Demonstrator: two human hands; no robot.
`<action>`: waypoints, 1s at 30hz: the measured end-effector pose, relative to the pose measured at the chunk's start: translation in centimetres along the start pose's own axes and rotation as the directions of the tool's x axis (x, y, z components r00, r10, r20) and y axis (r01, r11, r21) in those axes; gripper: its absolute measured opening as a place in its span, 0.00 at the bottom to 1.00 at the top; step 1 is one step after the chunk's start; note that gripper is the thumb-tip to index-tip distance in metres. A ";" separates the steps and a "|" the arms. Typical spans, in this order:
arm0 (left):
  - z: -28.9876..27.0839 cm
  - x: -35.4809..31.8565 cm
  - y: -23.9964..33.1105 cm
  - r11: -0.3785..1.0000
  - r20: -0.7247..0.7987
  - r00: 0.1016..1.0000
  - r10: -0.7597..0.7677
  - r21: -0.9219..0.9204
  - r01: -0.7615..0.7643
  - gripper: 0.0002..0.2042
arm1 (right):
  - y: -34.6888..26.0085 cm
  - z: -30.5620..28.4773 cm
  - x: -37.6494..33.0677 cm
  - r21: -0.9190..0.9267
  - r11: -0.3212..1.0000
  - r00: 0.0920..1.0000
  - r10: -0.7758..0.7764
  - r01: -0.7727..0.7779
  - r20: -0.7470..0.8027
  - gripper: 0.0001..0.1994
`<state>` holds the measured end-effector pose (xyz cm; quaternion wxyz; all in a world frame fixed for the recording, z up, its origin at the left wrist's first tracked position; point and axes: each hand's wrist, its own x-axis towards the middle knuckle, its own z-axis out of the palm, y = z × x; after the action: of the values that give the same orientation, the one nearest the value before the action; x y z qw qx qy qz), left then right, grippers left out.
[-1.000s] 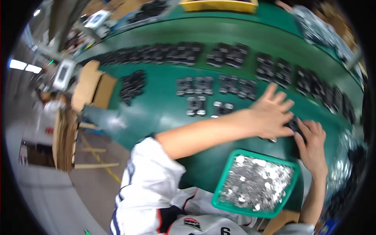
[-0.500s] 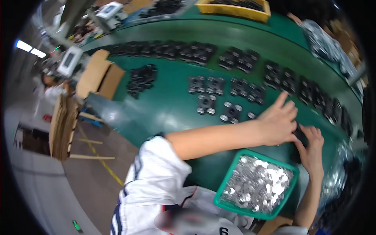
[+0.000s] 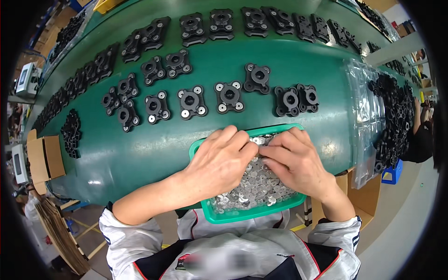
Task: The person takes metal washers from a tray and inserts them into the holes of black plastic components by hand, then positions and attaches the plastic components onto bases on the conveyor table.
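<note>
Grip: left hand (image 3: 219, 161) and right hand (image 3: 294, 161) pinch washers (image 3: 254, 186), fingertips meeting.
Location: over green tray (image 3: 242, 215).
Beyond: black brackets (image 3: 191, 102) on green table (image 3: 140, 149).

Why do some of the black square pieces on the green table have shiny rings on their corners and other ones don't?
I can't tell why, only how they differ. The black piece with washers has silvery rings on its corners; the bare black piece beside it shows only dark corners. The first lies in a row nearer the green tray, the second farther back. Both are squarish, black, with a round middle hole.
</note>
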<state>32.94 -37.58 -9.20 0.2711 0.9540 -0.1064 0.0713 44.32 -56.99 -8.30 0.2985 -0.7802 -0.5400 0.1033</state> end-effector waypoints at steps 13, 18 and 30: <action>0.4 -0.4 0.9 0.999 0.014 0.999 -0.041 0.006 0.041 0.10 | 0.4 1.4 -1.6 0.016 1.000 0.995 0.001 0.000 -0.102 0.08; 0.8 -0.2 0.5 0.998 0.046 0.998 0.050 0.032 -0.051 0.10 | 0.5 0.6 -2.2 0.119 0.992 0.990 0.060 -0.045 -0.131 0.08; -1.7 6.1 -4.0 0.996 -0.260 0.965 -0.032 0.070 0.051 0.07 | 3.8 -1.6 5.7 -0.071 0.991 0.949 0.085 -0.111 -0.302 0.05</action>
<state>39.73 -34.35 -8.63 0.2477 0.9482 -0.0474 0.1933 50.31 -53.34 -8.37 0.3368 -0.8250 -0.4532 -0.0247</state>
